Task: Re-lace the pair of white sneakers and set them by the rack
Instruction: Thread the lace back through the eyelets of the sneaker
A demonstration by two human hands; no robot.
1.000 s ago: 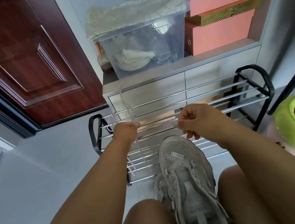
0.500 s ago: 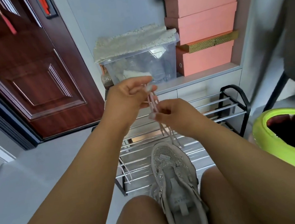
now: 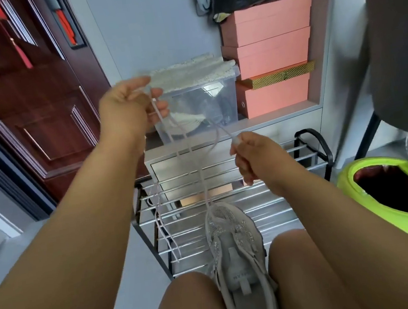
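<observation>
While your left hand and right hand pinch the lace above the sneaker, uneven pulling could leave its 2 ends unequal.

Both hands, left hand and right hand, pinch the lace (taut) above the sneaker.

The grey floor carries a metal shoe rack; a green bin stands right of the rack.

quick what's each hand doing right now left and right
Left hand: raised, fingers pinching the thin white shoelace.
Right hand: lower, fingers curled, pinching the lace's tip.
</observation>
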